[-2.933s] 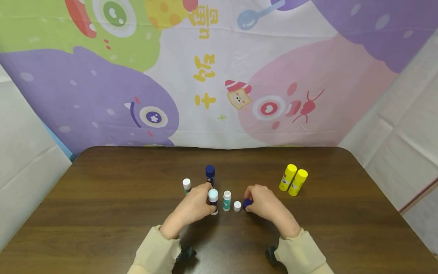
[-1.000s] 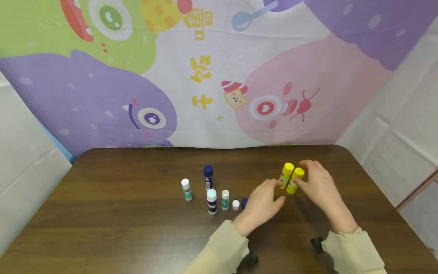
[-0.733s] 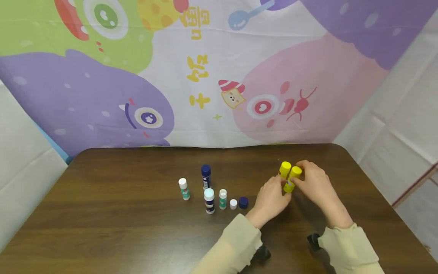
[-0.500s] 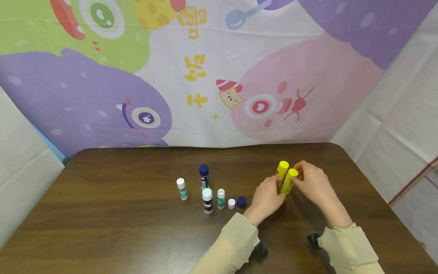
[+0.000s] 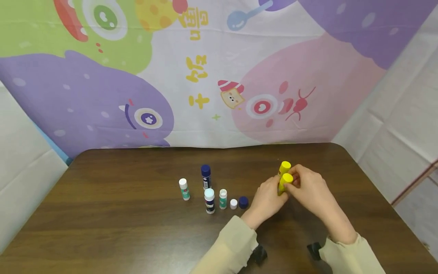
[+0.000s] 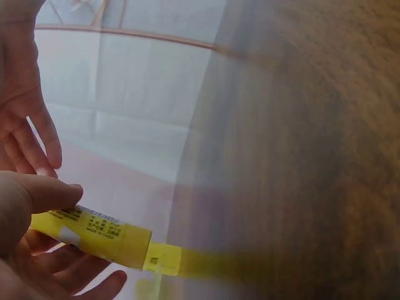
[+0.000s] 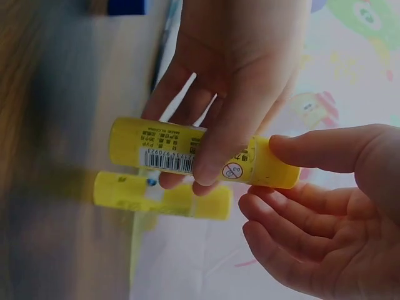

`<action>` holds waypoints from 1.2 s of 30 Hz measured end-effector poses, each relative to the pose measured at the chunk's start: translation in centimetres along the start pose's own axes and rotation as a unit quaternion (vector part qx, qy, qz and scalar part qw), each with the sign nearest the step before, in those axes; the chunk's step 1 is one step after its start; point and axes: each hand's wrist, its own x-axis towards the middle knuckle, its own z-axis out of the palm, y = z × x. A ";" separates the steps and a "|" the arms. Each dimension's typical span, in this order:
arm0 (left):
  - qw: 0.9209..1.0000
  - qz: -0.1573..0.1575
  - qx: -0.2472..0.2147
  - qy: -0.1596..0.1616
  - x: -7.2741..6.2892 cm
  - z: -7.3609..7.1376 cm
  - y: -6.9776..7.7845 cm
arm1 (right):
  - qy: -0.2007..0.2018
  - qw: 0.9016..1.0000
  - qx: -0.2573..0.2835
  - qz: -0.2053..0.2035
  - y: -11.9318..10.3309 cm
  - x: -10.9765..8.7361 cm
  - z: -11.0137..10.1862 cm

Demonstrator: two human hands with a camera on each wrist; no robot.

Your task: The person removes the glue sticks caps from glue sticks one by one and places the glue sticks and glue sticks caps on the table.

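Observation:
A yellow glue stick (image 7: 165,150) is held between both hands, lifted a little off the table. My left hand (image 5: 268,198) grips its body, thumb on one side and fingers on the other. At the other end, my right hand (image 5: 309,186) pinches the yellow cap (image 7: 278,164) between thumb and fingers. The cap is still on the stick. Just behind it, a second yellow glue stick (image 5: 284,167) stands upright on the table, its lower part hidden in the head view. The left wrist view also shows the held glue stick (image 6: 100,237), its cap end hidden by the hand.
Left of the hands stand a green glue stick with a white cap (image 5: 184,189), a navy-capped one (image 5: 206,177), an uncapped navy one (image 5: 210,201) and an uncapped green one (image 5: 223,199). A white cap (image 5: 234,204) and a navy cap (image 5: 243,202) sit beside them.
Both hands have left the navy glue stick and its cap and moved right to the yellow sticks. The front yellow stick has been gripped, raised and brought slightly left and nearer.

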 end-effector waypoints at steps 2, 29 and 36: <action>1.000 0.010 -0.013 0.008 -0.2 -0.3 0.1 | 0.008 1.000 -0.001 -0.003 -0.4 -0.3 -0.2; 0.927 0.257 0.197 0.188 -7.7 -13.7 -0.5 | 0.066 0.934 0.334 -0.108 -6.9 -2.2 1.9; 0.924 0.257 0.188 0.210 -9.5 -14.6 -2.7 | 0.054 0.928 0.338 -0.145 -8.4 -1.8 4.1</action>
